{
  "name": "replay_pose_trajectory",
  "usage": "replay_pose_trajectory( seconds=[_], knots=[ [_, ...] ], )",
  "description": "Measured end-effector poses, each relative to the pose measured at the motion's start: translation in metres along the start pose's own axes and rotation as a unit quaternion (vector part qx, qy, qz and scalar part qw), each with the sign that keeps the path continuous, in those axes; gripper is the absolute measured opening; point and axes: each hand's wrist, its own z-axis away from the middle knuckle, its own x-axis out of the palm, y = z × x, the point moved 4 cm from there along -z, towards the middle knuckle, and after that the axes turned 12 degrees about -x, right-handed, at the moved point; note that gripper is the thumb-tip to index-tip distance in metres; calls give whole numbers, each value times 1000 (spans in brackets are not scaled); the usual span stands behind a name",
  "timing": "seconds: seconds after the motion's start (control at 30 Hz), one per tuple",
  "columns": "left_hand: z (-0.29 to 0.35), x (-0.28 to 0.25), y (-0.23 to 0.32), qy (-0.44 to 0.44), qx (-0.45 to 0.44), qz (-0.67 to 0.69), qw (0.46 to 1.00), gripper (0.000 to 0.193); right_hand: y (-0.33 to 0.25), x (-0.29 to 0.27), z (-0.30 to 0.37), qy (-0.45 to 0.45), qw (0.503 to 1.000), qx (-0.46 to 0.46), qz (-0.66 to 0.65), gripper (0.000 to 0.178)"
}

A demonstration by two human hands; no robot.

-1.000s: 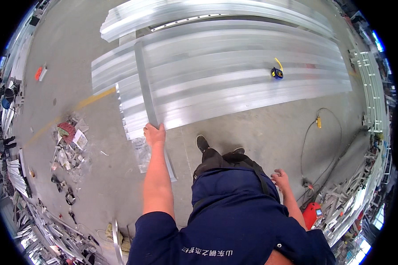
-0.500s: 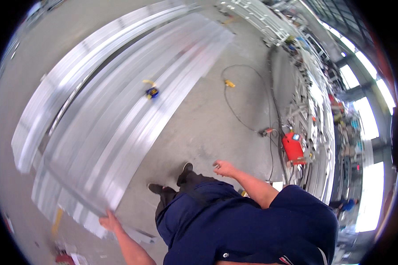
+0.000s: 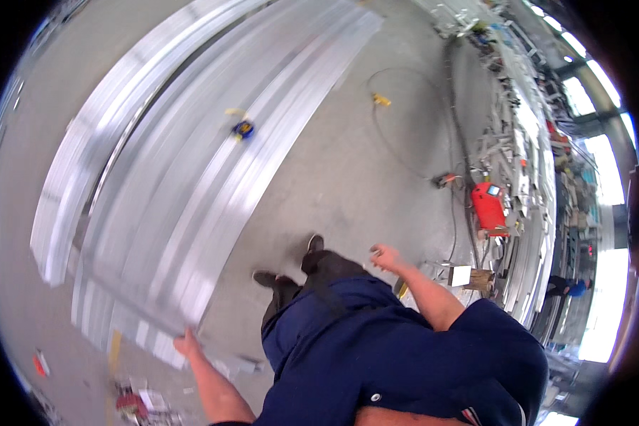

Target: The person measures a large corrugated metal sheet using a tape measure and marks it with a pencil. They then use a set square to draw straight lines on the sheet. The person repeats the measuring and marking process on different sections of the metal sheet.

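Note:
My left hand (image 3: pixel 186 343) is closed around the near end of a thin grey metal bar (image 3: pixel 131 304), which lies crosswise over the near part of a row of long silvery metal profiles (image 3: pixel 213 192). Off to the right, over the bare floor, hangs my right hand (image 3: pixel 385 257). Its fingers are curled in, and what they hold, if anything, is too small to make out. A small blue and yellow object (image 3: pixel 243 129), blurred, sits on the profiles farther up.
A second stack of long profiles (image 3: pixel 67 192) lies left of the row. On the right stand a red machine (image 3: pixel 488 206) and a wooden block (image 3: pixel 481 279). A dark cable (image 3: pixel 456 121) and a yellow connector (image 3: pixel 381 100) lie on the floor. A person (image 3: pixel 569 287) is at far right.
The whole view has shifted, so the profiles and the red machine appear slightly displaced. My left hand stays at the bar's end, and my right hand keeps its curled pose.

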Motion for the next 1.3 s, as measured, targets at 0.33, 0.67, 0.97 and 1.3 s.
replay_pose_trajectory(
  seconds=[0.33, 0.67, 0.97, 1.3],
  knots=[
    [18, -7, 10, 24, -10, 3, 1000, 51, 15, 0, 9, 0, 999, 26, -37, 46],
    [76, -18, 29, 73, -47, -8, 996, 62, 24, 4, 11, -44, 998, 42, -33, 49],
    [124, 15, -20, 94, -97, 98, 986, 78, -5, 8, 5, -60, 997, 27, -36, 50],
    [109, 24, -27, 67, -75, 93, 991, 78, -11, 10, 3, -70, 997, 12, -4, 48]
  ],
)
